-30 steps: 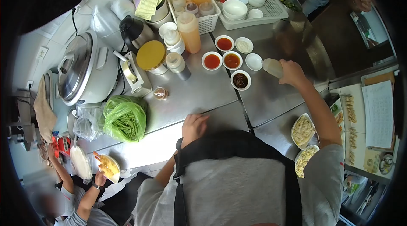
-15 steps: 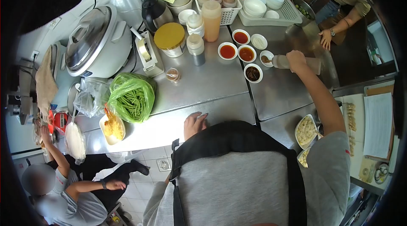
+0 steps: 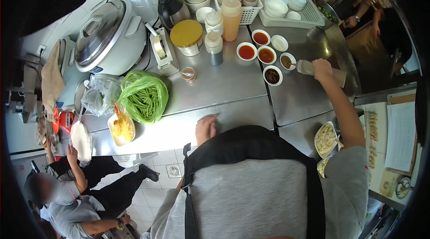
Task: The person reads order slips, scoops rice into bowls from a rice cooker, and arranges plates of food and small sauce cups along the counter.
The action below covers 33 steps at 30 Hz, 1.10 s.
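My right hand (image 3: 322, 69) is wrapped round a squeeze bottle (image 3: 339, 77) tipped nearly on its side. Its nozzle points into a small white bowl (image 3: 287, 61) with brown sauce in it. Close beside stand other small bowls: red sauce (image 3: 260, 37), a second red sauce (image 3: 246, 52), an orange-red sauce (image 3: 266, 55), a white one (image 3: 279, 43) and a dark one (image 3: 271, 76) with strips in it. My left hand (image 3: 206, 128) rests near the counter's front edge, holding nothing, its fingers loosely bent and partly apart.
Green beans in a bag (image 3: 144, 97) and a tray of fried food (image 3: 121, 130) are on the left. Behind them stands a rice cooker (image 3: 107, 37). Upright bottles (image 3: 231, 19) line the back. Food-filled dishes (image 3: 326, 139) lie by my right arm. Co-workers (image 3: 67, 203) are at both sides.
The view has shifted slightly. The bottle remains tipped at the same bowl, which shows more brown sauce. My left fingers have curled somewhat. The co-workers have moved.
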Motion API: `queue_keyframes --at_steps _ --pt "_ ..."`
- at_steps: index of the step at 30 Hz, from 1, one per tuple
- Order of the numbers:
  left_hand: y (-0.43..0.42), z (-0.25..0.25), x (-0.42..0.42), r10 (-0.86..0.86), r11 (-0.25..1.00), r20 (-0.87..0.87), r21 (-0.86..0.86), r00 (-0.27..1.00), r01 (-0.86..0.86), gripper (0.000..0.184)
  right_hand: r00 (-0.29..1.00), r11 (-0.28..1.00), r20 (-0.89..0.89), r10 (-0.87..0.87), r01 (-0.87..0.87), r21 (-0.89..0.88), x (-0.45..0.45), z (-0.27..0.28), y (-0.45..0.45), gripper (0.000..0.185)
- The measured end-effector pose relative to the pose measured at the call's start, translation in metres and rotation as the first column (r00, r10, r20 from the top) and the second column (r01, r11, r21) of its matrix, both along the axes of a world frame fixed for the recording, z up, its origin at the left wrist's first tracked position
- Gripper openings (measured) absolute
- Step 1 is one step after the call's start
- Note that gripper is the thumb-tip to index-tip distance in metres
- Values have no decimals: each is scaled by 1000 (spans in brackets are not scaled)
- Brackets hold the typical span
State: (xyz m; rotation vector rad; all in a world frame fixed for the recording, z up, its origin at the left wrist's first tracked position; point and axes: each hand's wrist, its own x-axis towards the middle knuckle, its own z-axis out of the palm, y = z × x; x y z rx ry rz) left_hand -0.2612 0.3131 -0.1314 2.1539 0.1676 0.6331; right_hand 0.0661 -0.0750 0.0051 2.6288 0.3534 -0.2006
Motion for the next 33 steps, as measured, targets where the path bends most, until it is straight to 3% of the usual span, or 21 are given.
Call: queue_keyframes --at_steps 2,4,6,8,10,13,14,17,19,21,23,25,27,29,30,31,32,33 --pt "13 -22 -14 207 953 26 -233 978 -196 13 1000 1000 -1 -7 7 25 -4 -1 -4 20" --pt "42 -21 -34 501 745 -116 -447 858 -496 15 1000 999 16 -6 5 53 -12 0 -6 25" --pt "80 -18 -61 688 517 -173 -564 705 -643 25 998 992 7 -62 61 114 -20 -1 -7 34" --pt "120 -17 -89 820 244 -259 -649 511 -721 37 994 972 3 -113 110 209 -26 -3 -8 44" --pt "153 -17 -108 891 124 -247 -676 381 -727 51 986 930 0 -167 158 333 -34 -6 -11 54" --pt "194 0 -129 849 18 -374 -686 374 -727 71 959 716 -130 -253 276 642 -44 1 -8 62" --pt "210 -4 -140 806 76 -378 -697 455 -713 71 944 642 -189 -271 323 695 -39 -2 -15 63" --pt "229 16 -139 773 183 -397 -607 495 -773 67 939 395 -243 -243 324 859 6 8 -12 69" --pt "246 21 -148 714 295 -424 -539 558 -788 64 966 211 -135 -222 183 960 23 69 20 73" --pt "260 22 -151 706 300 -431 -537 562 -789 62 991 -28 -120 -66 119 993 62 127 47 74" --pt "274 19 -155 715 287 -435 -531 547 -798 57 992 -154 119 -48 -125 980 92 182 89 68" --pt "294 11 -161 728 336 -438 -441 527 -832 52 978 -146 195 68 -184 972 130 213 123 65" --pt "316 -3 -165 682 396 -495 -369 538 -841 42 939 -89 342 -39 -345 935 185 208 159 63" --pt "317 0 -162 642 412 -489 -429 590 -804 39 968 -118 248 -35 -251 961 205 204 206 67" --pt "320 -7 -166 635 429 -447 -474 630 -769 39 969 -120 245 -20 -246 962 220 193 225 68" --pt "323 -22 -176 663 527 -298 -466 687 -711 40 968 -121 250 -16 -250 961 237 178 241 69" --pt "329 -44 -185 655 632 -130 -446 744 -634 41 942 -254 334 -11 -326 911 250 158 258 76" --pt "345 -68 -194 709 651 -50 -339 704 -679 46 961 -215 273 -36 -274 937 280 130 270 82"
